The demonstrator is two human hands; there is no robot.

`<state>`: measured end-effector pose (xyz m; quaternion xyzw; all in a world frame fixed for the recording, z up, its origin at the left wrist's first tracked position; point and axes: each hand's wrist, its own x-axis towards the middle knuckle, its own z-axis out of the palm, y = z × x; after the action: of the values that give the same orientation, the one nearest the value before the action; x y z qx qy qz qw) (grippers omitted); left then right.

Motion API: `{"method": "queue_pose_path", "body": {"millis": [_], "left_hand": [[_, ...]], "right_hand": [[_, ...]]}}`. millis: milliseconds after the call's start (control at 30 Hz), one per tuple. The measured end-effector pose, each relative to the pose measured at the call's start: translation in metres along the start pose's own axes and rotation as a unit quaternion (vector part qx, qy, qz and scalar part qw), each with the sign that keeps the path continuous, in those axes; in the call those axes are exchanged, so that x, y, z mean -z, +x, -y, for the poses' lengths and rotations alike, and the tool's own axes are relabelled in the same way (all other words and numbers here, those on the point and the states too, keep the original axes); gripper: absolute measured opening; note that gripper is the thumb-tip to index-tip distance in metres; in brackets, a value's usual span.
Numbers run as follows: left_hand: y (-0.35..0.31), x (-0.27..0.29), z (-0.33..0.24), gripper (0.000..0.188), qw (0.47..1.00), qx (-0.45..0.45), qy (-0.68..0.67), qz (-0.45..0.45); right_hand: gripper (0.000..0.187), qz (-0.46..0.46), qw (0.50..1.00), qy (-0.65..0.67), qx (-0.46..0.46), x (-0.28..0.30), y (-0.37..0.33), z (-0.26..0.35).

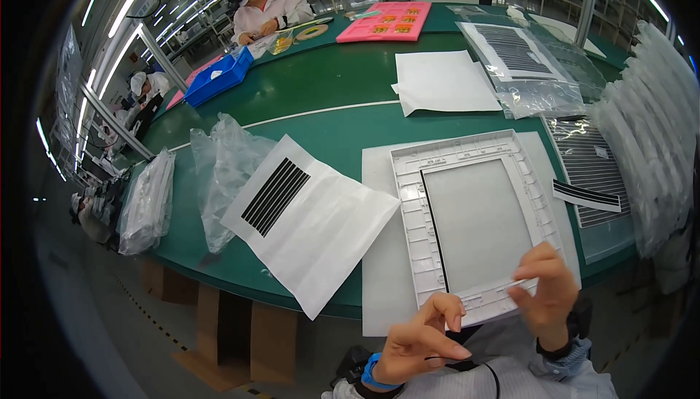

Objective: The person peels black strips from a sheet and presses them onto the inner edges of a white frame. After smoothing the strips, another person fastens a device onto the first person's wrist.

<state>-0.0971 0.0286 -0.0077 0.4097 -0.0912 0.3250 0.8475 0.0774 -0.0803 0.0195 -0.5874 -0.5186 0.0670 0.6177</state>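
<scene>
A white plastic frame [410, 213] with ribs and clips round its rim lies before me. A thin black strip [435, 235] runs along the left side of its window. Below the near edge of that frame, my left hand [419, 341] is closed in a pinch on another thin black strip [487, 367], which curves down against my clothing; part of it is hidden by the fingers. My right hand [548, 291] is raised over the frame's near right corner. Its thumb and forefinger are bent with a gap between them, and nothing shows in it.
The frame rests on a white foam sheet [377, 268]. On the left lie a white backing sheet with black strips [321, 242] and clear plastic bags [226, 158]. Strip sheets [587, 158] and wrapped parts [649, 122] crowd the right. A blue bin [219, 82] and pink tray [379, 24] stand farther off.
</scene>
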Motion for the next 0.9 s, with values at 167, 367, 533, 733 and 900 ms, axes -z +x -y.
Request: {"method": "queue_pose_path", "body": {"millis": [167,367,533,733,900], "left_hand": [[-0.002,0.001,0.002,0.027,0.992,0.028,0.125,-0.003],[-0.005,0.006,0.003,0.035,0.970,0.028,0.242,-0.014],[0.004,-0.001,-0.005,0.038,0.906,0.055,0.419,-0.029],[0.008,0.013,-0.011,0.028,0.714,0.067,0.696,-0.042],[0.019,0.018,-0.010,0.014,0.706,0.125,0.696,0.036]], "right_hand": [[0.030,0.121,0.984,0.126,-0.022,-0.029,-0.013,0.008],[0.016,0.102,0.974,0.171,-0.104,-0.024,-0.020,0.013],[0.010,0.096,0.988,0.081,-0.094,-0.007,-0.015,0.005],[0.012,0.097,0.964,-0.035,-0.244,0.013,-0.005,-0.011],[0.013,0.172,0.949,-0.109,-0.242,0.001,0.007,-0.018]]}}
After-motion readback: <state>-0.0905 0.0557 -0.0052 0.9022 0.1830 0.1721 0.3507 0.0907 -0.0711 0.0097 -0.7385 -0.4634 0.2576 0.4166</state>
